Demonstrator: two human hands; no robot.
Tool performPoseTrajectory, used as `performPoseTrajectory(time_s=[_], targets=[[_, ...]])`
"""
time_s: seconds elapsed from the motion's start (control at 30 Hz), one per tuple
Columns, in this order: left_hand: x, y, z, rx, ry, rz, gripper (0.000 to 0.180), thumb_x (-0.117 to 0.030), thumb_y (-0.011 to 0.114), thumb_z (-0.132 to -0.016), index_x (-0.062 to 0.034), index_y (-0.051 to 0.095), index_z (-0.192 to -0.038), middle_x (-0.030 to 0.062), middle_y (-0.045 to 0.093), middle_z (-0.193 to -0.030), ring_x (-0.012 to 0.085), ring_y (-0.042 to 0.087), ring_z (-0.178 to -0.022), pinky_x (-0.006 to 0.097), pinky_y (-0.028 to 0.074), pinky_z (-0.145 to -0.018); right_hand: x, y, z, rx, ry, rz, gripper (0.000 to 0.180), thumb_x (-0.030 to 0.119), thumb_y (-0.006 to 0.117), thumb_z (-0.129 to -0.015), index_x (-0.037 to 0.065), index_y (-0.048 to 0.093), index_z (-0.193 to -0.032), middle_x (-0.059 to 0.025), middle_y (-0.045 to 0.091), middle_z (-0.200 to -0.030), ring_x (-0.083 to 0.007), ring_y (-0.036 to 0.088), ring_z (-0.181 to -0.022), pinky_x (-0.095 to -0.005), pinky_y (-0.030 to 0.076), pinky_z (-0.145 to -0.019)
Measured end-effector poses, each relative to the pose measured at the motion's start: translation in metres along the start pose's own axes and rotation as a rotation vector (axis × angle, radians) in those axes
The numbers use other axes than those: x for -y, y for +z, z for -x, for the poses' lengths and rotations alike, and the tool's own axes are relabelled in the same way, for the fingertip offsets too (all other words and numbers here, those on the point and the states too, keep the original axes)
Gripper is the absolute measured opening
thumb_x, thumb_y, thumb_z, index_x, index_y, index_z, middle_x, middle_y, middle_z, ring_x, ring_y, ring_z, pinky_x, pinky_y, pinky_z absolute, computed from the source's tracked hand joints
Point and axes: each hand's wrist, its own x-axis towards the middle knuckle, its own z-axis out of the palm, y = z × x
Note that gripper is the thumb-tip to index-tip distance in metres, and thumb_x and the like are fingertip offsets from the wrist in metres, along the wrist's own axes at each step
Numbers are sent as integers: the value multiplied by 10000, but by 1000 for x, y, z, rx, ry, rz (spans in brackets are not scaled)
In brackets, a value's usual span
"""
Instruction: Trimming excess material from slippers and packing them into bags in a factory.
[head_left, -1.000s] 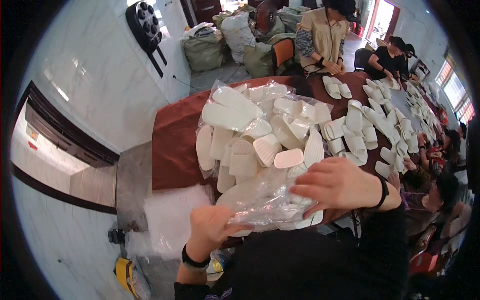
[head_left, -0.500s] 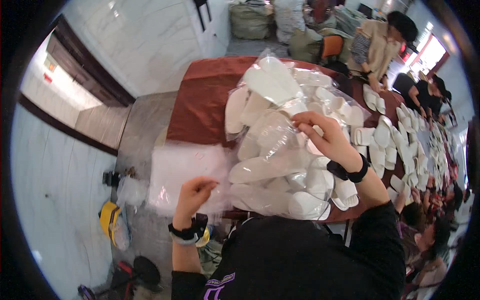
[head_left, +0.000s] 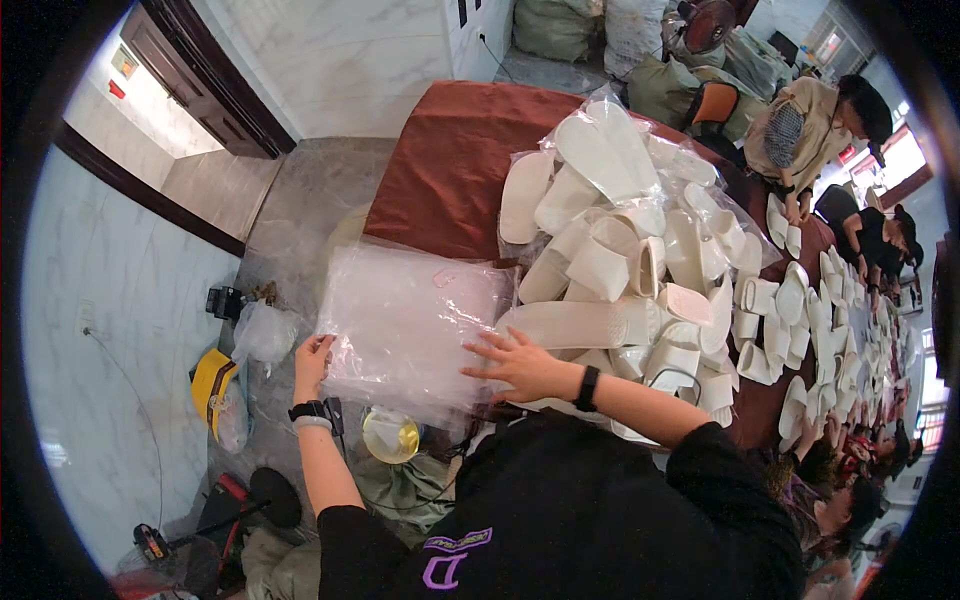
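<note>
Some pale slippers (head_left: 592,155) lie in clear bags (head_left: 648,185).

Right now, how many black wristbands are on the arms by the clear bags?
2: one black wristband behind the left hand at the left edge of the clear bags, another black wristband behind the right hand over them. Both show clearly.

Workshop, slippers (head_left: 608,262) heaped on a table (head_left: 440,150), plastic bags (head_left: 410,325), bulging sacks (head_left: 560,28), co-workers (head_left: 800,125)

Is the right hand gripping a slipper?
No, the right hand is open and spread over the right edge of the stack of clear plastic bags.
</note>
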Motion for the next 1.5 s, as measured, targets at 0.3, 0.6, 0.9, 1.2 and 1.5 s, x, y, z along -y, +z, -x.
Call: performPoseTrajectory(time_s=[0.3, 0.6, 0.9, 1.2, 1.5], targets=[[59, -50, -51, -167, 239, -566, 248, -236, 696, -795, -17, 621, -885, 41, 504, -553, 165, 489, -484, 299, 402, -474, -25, 97, -51, 345, 34, 48, 535, 482, 604, -773, 360, 482, -1280, -40, 320, -1446, -306, 241, -1352, -656, 239, -985], [20, 30, -24, -578, 578, -1216, 724, -310, 696, -749, -94, 360, -1353, 171, 420, -1282, 328, 426, -1157, 487, 335, -939, -67, 64, -53, 10, 149, -331, 452, 270, 639, -774, 200, 545, -1210, -93, 527, -1234, -324, 464, -1165, -497, 362, -974], [9, 172, -16, 142, 530, -1245, 1020, -676, 617, -644, -203, 213, -1453, 145, 48, -1521, 374, 20, -1390, 681, 26, -1016, -258, 34, -30, -626, 896, -1246, 526, 237, 553, -890, 161, 371, -1379, -11, 487, -1204, -175, 465, -981, -357, 377, -903], [43, 142, -8, 113, 364, -1166, 826, -537, 651, -713, -151, 357, -1382, 159, 177, -1487, 353, 167, -1366, 667, 108, -1016, -215, -67, -3, -1025, 670, -1723, 386, 180, 411, -936, 5, 478, -1273, -72, 514, -1288, -193, 448, -1202, -327, 304, -1020], [-69, 219, 48, 93, 911, -617, 601, -265, 692, -751, -46, 465, -1263, 195, 408, -1341, 344, 368, -1250, 460, 272, -1029, -117, -229, 179, -1098, -86, -1663, 324, 210, 445, -915, 8, 558, -1142, -111, 549, -1230, -271, 406, -1253, -527, 182, -1095]])
